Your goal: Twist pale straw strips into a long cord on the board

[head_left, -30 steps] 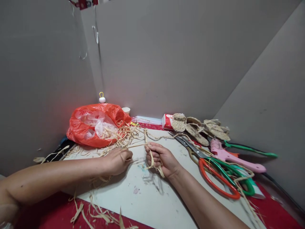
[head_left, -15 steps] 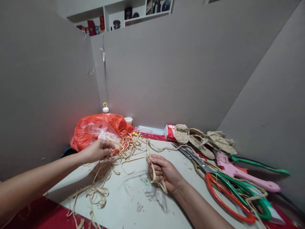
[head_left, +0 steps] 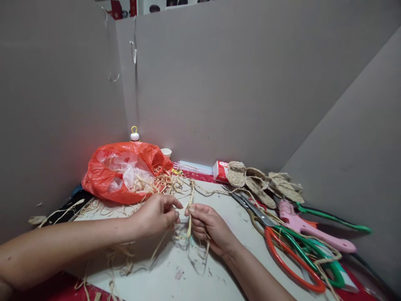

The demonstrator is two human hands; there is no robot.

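Note:
A braided straw cord (head_left: 191, 192) runs down the middle of the white board, its loose strands hanging at the lower end. My right hand (head_left: 208, 228) is closed on that cord near its lower end. Just left of it, my left hand (head_left: 158, 215) has thumb and forefinger curved toward the cord; a thin strand trails beneath it, and whether the fingers grip it is unclear. Loose straw (head_left: 166, 182) spills from a red plastic bag (head_left: 103, 188) behind my left hand.
Large scissors with red handles (head_left: 294, 267) and green-handled ones lie at the right, beside a pink tool (head_left: 300, 221). Woven straw pieces (head_left: 236, 174) and a red-white box (head_left: 220, 171) stand behind. A paper cup (head_left: 166, 153) is near the grey partition (head_left: 203, 83).
My left hand has moved right, from the straw by the bag to beside my right hand. The right hand still holds the cord. The view has tilted slightly downward.

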